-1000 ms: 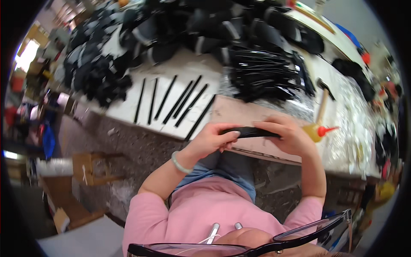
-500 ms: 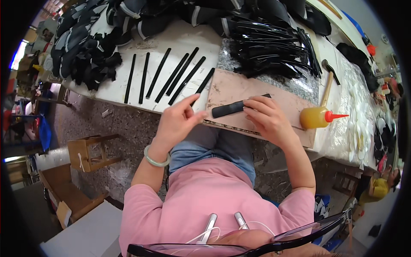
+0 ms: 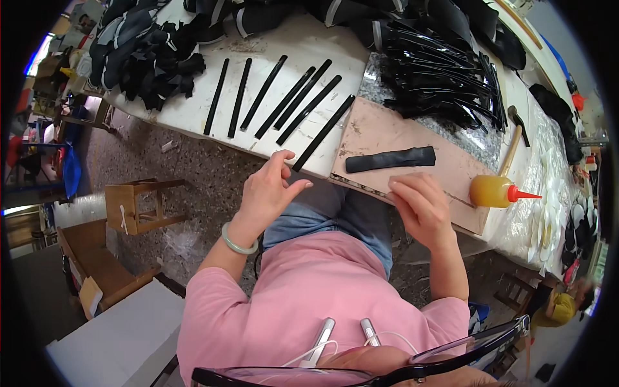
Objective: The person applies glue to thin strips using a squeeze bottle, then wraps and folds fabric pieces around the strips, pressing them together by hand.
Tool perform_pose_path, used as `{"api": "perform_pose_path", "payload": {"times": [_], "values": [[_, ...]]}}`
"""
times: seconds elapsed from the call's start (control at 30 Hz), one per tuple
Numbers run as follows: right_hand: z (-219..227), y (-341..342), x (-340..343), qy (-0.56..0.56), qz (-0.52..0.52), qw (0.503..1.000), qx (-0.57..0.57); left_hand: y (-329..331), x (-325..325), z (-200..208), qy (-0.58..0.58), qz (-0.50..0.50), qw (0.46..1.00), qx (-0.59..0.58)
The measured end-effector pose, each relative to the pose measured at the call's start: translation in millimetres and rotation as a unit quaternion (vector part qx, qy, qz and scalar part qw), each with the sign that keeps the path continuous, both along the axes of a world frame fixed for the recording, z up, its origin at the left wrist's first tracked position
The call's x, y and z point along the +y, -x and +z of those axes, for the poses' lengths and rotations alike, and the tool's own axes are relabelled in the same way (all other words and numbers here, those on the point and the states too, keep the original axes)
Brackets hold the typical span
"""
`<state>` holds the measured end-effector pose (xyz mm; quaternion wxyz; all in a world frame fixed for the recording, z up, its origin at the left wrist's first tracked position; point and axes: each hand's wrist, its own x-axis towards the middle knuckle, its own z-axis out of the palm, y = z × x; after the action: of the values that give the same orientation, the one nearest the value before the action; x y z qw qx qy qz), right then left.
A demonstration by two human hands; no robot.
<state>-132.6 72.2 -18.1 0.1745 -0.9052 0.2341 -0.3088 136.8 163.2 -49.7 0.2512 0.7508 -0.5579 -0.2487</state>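
Observation:
A wide, flat black strip (image 3: 390,159) lies across the pinkish board (image 3: 380,132), slightly wavy on its surface. My right hand (image 3: 423,205) hovers by the board's front edge just below that strip, fingers loosely bent and apparently bare of anything. My left hand (image 3: 267,193), with a pale bangle at the wrist, is open at the table's front edge, thumb and forefinger apart. Its fingertips are beside the lower end of a narrow black strip (image 3: 324,133); whether they touch it I cannot tell. Several more narrow black strips (image 3: 263,93) lie spaced out to the left.
Shiny black strips (image 3: 438,77) are heaped behind the board. A squeeze bottle of yellow liquid (image 3: 489,191) with a red nozzle lies at the board's right, near a hammer (image 3: 512,145). Black pieces (image 3: 151,64) pile up at the far left. A wooden stool (image 3: 132,206) stands below the table.
My right hand has let go of the wide black strip and drawn back toward me, leaving it on the board. My left hand stays near the table edge. The whole view has shifted slightly.

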Motion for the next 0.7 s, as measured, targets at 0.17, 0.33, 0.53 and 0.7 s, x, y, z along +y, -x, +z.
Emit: {"api": "perform_pose_path", "payload": {"times": [0.17,0.33,0.53,0.7], "values": [[-8,-19,10,-0.05,0.06,0.997,-0.009,5,3,-31,0.12,0.046,0.99,0.054],[-14,-31,15,-0.099,0.084,0.991,-0.035,4,7,-38,0.131,0.084,0.979,0.132],[-22,-44,25,-0.387,0.059,0.915,-0.1,2,24,-11,0.189,0.196,0.871,0.408],[-23,-74,25,-0.659,0.062,0.708,-0.247,14,54,-5,0.27,0.125,0.779,0.551]]}}
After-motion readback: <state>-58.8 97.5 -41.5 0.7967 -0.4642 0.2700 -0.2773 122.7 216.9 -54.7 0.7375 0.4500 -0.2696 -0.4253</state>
